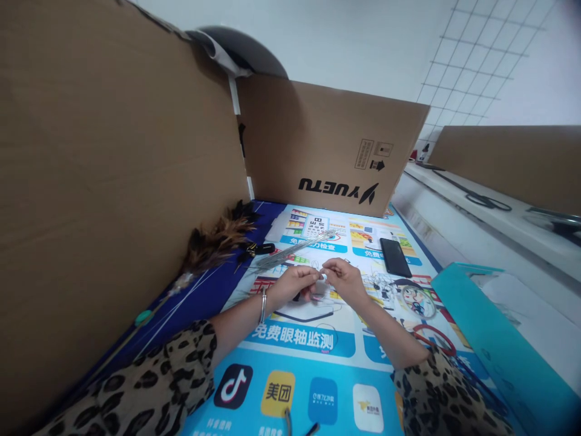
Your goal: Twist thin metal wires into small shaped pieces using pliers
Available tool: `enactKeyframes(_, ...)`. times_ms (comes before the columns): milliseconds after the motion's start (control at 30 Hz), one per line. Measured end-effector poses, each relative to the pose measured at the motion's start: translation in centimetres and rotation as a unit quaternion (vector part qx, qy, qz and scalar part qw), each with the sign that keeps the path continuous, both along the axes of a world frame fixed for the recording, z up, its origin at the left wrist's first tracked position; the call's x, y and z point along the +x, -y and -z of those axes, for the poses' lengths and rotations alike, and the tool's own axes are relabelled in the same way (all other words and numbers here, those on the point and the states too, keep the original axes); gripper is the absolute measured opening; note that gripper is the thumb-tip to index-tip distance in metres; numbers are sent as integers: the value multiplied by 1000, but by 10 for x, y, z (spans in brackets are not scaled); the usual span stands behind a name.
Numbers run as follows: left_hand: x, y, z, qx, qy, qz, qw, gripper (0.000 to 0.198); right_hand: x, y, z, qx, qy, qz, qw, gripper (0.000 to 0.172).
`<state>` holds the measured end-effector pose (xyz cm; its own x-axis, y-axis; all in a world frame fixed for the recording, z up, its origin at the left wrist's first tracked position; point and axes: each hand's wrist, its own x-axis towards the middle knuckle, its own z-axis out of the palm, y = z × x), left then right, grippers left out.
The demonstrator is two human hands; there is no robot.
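Close together over the printed sheet [299, 360], my two hands meet at the fingertips. My left hand [297, 283], with a silver bracelet [263, 304] on its wrist, is closed in a pinch. Opposite it, my right hand [347, 280] pinches as well. A tiny pale piece shows between the fingertips, too small to name. Just beyond my left hand lies a bundle of thin metal wires [295, 249]. Small wiry bits [384, 287] are scattered to the right of my right hand.
A black phone [396, 257] lies at the back right, near a clear round dish [418, 301] and a red ring [434, 340]. A teal box [503, 339] borders the right. Cardboard panels [327, 133] wall the back and left, with brown feathers [213, 239] and a black-handled tool [261, 249] alongside.
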<state>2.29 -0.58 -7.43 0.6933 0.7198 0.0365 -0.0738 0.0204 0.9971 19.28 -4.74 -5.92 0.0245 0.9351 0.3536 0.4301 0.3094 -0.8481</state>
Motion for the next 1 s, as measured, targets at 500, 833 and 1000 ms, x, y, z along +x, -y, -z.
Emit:
enactKeyframes(500, 0, -2, 5, -3, 7, -12, 1000, 31, 31, -4, -33, -16, 205, 1, 979, 24)
enactKeyframes(833, 1, -4, 8, 1, 12, -25, 1000, 28, 62, 57, -52, -224, 560, -19, 797, 67)
enactKeyframes(1000, 2, -5, 10, 9, 12, -33, 999, 28, 57, 78, -40, -217, 570, -24, 792, 54)
